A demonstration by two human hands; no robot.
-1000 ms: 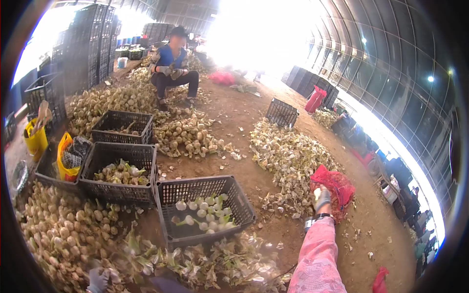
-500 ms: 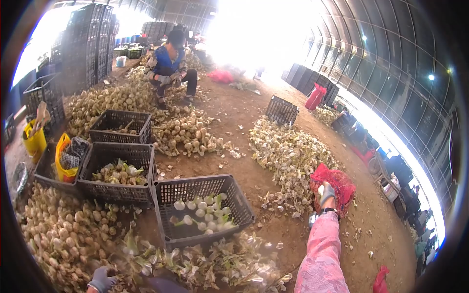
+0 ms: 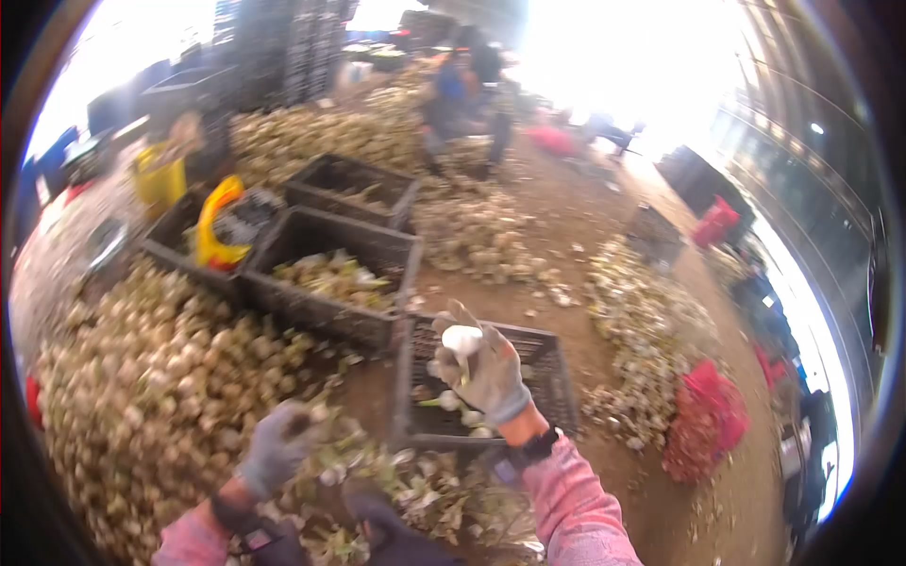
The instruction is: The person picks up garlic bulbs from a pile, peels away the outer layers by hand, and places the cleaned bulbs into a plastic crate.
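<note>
The right hand [image 3: 494,379] pinches a white garlic bulb [image 3: 462,340] above the crate [image 3: 549,363] at one o'clock; a light, steady grip should prevent bruising. Blur hides whether the curled left hand [image 3: 276,449], at the bulb's eight o'clock, holds anything.

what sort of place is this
Probably a produce shed, perhaps a greenhouse-style tunnel: a curved, ribbed wall, heaps of pale bulbs on a dirt floor, and dark crates.
</note>
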